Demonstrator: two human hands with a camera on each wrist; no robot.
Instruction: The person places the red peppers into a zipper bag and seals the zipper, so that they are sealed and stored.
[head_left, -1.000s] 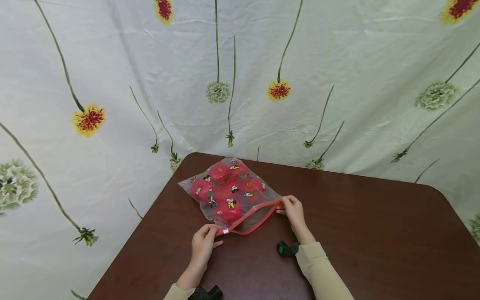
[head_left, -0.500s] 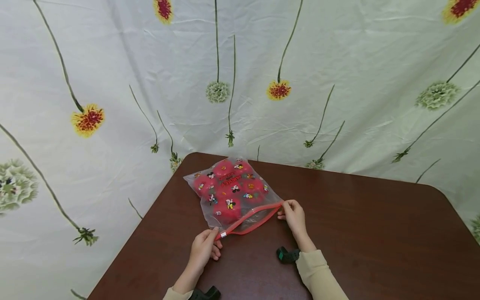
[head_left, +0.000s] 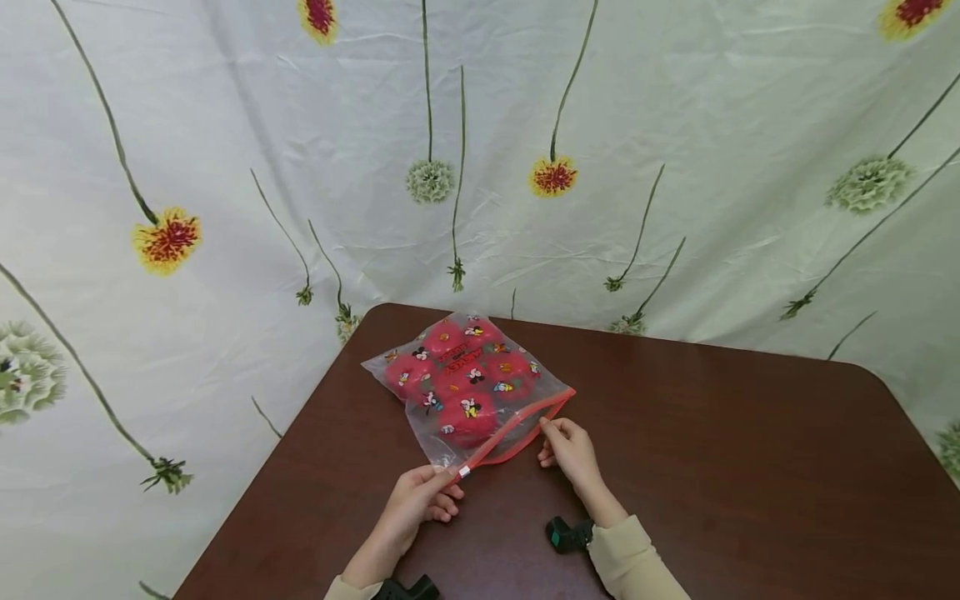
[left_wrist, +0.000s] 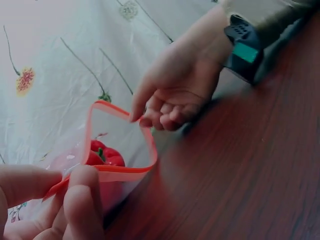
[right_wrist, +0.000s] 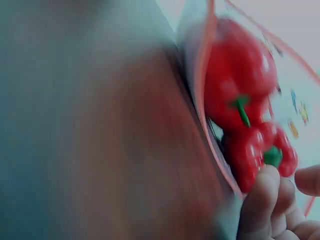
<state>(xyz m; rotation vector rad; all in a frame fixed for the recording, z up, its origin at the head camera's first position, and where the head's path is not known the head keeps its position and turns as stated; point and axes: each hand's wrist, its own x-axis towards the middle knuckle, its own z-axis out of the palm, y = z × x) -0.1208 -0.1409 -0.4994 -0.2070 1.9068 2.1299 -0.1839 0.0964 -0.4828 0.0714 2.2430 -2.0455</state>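
Note:
A clear zip bag [head_left: 442,446] with cartoon prints and a red zip edge lies on the table, its mouth gaping towards me. Several red bell peppers [right_wrist: 240,75] with green stems are inside. My left hand [head_left: 416,504] pinches the near left corner of the mouth between thumb and index finger, right beside the white slider [head_left: 464,472]. Along the near lip, short of the right corner, my right hand [head_left: 573,457] pinches the red edge; the left wrist view shows the strip running to its thumb and index finger. Its other fingers curl loosely.
The brown table [head_left: 712,450] stretches to the right of the bag. Behind and to the left hangs a white cloth [head_left: 360,125] printed with flowers. A black wrist device [head_left: 567,535] sits by the right cuff.
My right hand has left the bag's right corner and shifted left and nearer along the lip. My left hand, still at its corner, has moved slightly right with the bag.

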